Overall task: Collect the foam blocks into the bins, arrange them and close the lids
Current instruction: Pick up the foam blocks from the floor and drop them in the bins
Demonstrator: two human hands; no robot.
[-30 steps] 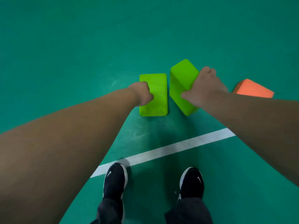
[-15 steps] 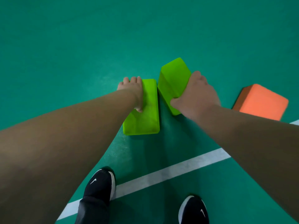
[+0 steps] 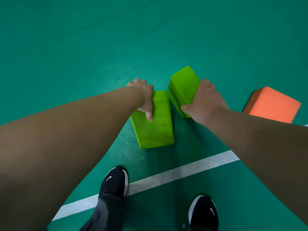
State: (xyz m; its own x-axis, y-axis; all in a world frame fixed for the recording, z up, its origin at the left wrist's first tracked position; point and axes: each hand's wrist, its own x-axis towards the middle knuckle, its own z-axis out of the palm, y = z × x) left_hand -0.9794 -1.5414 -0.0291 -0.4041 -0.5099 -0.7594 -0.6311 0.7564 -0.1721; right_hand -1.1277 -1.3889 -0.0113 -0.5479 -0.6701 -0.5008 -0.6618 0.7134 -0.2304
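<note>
View from my head, looking down at the green floor [image 3: 83,47]; none of its edges or corners shows, so the painted white line [image 3: 183,170] serves as the reference.

My hands are apart, each clamped on its own foam block. My left hand [image 3: 143,99] grips the left green block [image 3: 156,130], thumb laid across its top face and fingers wrapped round its far left side. My right hand [image 3: 205,100] grips the right green block [image 3: 181,85] along its right edge. That block is tilted up on end, its lower corner close to the floor. The two green blocks sit just beside each other, beyond the line from my shoes [image 3: 116,180]. I cannot tell whether either is clear of the floor.

The orange block [image 3: 273,105] lies on the floor to my right, near the line, with neither hand on it.

Progress, as I judge it: early. Two blocks are in hand but not binned, and one more waits. No bin or lid is in view, so carrying, arranging and closing the lids all appear left to do.
</note>
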